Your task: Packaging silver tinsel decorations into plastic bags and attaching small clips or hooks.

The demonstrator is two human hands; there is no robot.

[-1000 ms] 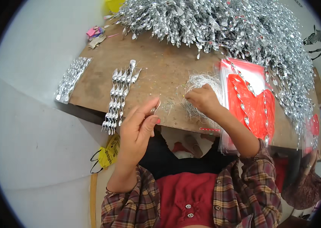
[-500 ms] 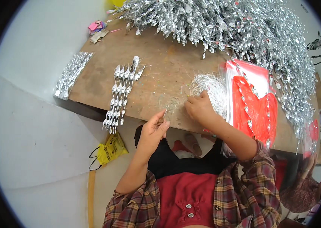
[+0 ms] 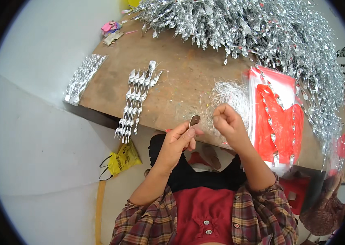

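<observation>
In hand: we judge the work to be stringing small silver leaf pieces on thread, with one piece being threaded at this moment.
Left hand (image 3: pixel 178 141): its grip is closed on a small dark leaf-shaped piece (image 3: pixel 194 120), pinched between thumb and fingertips just off the near edge of the surface (image 3: pixel 180 81).
Right hand (image 3: pixel 227 122): its grip is narrow, pinched on a fine white thread (image 3: pixel 211 118) that we can barely make out, held close beside the piece.
Thread supply: a loose tangle of white thread (image 3: pixel 231 94) lies on the surface just behind the right hand.
Done so far: we see a row of finished silver strands (image 3: pixel 135 100) laid side by side to the left, hanging over the near edge, and a flat bundle of strands (image 3: pixel 82 77) at the far left corner.
Left to do: a very large silver heap (image 3: pixel 262 32) covers the back and right of the surface; we cannot tell whether it is stock or finished.
Packages: a clear bag with red sheets (image 3: pixel 278 114) lies to the right; a yellow bag (image 3: pixel 123 159) with black handles lies on the floor below; small pink scraps (image 3: pixel 109 27) sit at the far corner.
</observation>
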